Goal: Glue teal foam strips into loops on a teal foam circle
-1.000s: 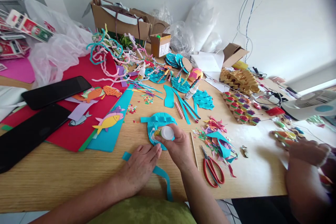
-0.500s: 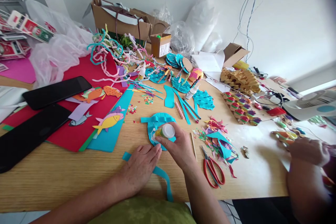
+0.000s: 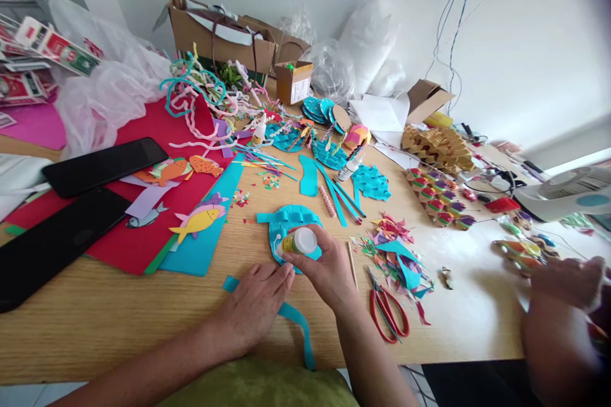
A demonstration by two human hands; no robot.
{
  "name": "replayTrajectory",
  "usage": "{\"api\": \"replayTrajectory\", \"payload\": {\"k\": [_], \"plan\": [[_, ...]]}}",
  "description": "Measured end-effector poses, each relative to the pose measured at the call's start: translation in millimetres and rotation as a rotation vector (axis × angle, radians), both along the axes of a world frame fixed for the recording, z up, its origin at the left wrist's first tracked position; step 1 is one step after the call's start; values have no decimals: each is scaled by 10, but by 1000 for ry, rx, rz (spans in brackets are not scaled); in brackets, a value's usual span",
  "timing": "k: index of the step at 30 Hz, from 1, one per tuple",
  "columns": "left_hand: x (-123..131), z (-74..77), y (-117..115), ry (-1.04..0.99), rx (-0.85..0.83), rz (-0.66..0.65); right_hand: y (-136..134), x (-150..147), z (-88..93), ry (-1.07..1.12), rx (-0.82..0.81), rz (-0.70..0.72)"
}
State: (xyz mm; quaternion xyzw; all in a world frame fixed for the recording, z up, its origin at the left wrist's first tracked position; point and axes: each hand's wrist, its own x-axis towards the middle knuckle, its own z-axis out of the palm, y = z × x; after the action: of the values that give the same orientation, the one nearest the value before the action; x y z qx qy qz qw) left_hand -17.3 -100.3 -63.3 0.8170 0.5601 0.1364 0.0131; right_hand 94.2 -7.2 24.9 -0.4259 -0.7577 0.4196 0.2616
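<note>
My right hand (image 3: 325,270) is closed around a small white glue bottle (image 3: 300,242), its tip pointing down and left at the edge of a woven teal paper disc (image 3: 286,222). My left hand (image 3: 254,305) lies flat with fingers stretched out, pressing on a curved teal paper strip (image 3: 293,315) just below the disc. Both hands sit near the wooden table's front edge (image 3: 119,331).
Red-handled scissors (image 3: 389,313), a thin wooden stick (image 3: 352,267) and a pile of paper scraps (image 3: 396,254) lie to the right. Paper fish on red and teal sheets (image 3: 198,221) and two black phones (image 3: 102,166) lie left. Another person's hand (image 3: 566,280) works at far right.
The glue bottle in my right hand has shifted slightly along the disc's edge. The other person's hand at the right has moved a little. My left hand stays put.
</note>
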Motion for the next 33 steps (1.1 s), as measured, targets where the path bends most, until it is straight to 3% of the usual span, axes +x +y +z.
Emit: {"api": "replayTrajectory", "payload": {"k": [9, 33], "plan": [[3, -10, -3, 12, 52, -3, -4, -6, -21, 41, 39, -28], [8, -7, -5, -14, 50, 0, 17, -20, -149, 100, -48, -63]]}}
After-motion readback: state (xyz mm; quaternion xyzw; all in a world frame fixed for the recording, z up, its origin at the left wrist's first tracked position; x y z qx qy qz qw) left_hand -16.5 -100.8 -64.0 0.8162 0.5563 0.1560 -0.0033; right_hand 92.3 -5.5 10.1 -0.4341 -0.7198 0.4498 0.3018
